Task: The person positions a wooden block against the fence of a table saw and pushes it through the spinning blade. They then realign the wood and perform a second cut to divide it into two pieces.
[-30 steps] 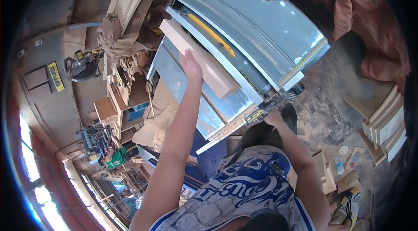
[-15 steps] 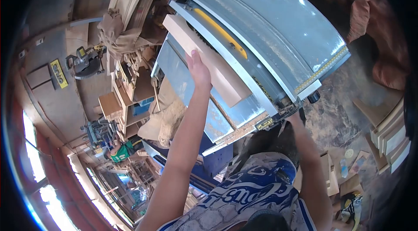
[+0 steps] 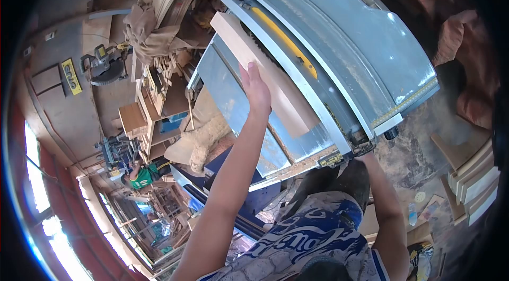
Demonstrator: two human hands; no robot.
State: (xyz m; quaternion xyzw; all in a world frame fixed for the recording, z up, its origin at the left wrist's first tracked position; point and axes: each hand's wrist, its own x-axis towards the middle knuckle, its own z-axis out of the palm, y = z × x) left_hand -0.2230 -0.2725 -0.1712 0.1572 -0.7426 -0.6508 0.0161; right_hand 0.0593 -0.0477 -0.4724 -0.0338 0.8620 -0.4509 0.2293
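Change: left hand (image 3: pixel 255 86) is still kept flat on the board (image 3: pixel 241 42)
Board: laid along the table (image 3: pixel 228 95), beside the fence (image 3: pixel 331 108), under the left fingers
Left arm: stretched forward, fingers spread open
Right hand (image 3: pixel 366 158): lowered at the table's front edge; grip cannot be told

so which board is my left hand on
The long pale wooden board on the grey table saw, beside the yellow blade guard; the others are stacked on the floor.
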